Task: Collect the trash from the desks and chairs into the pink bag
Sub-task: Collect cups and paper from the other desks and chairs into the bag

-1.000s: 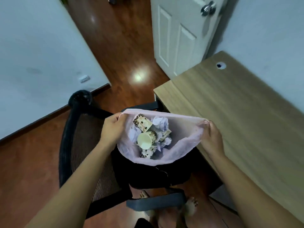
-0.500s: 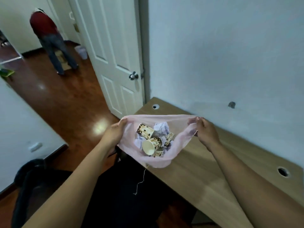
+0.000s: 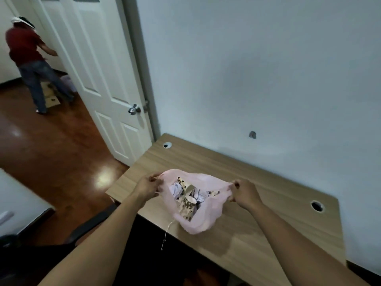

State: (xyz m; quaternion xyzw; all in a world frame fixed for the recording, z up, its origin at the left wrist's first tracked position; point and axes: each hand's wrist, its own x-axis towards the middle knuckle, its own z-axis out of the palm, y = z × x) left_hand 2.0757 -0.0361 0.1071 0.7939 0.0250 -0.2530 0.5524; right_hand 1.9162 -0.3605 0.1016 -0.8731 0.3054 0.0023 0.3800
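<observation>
The pink bag (image 3: 203, 220) lies on the wooden desk (image 3: 257, 240), its mouth stretched open between my hands. Inside it show spotted paper cups (image 3: 186, 204) and crumpled white paper (image 3: 175, 189). My left hand (image 3: 147, 187) pinches the left edge of the bag's rim. My right hand (image 3: 244, 193) pinches the right edge. A thin string (image 3: 167, 234) hangs from the bag's bottom over the desk's front edge.
A white door (image 3: 99, 79) with a round knob (image 3: 134, 110) stands open left of the desk. A person in a red top (image 3: 26, 48) stands far off on the dark wood floor. A black chair (image 3: 86, 228) sits low left. Two cable holes (image 3: 317, 206) pierce the desk.
The bag has moved from above the chair onto the desk and now rests there. My view has lifted toward the wall, and both hands have kept their hold on the rim.
</observation>
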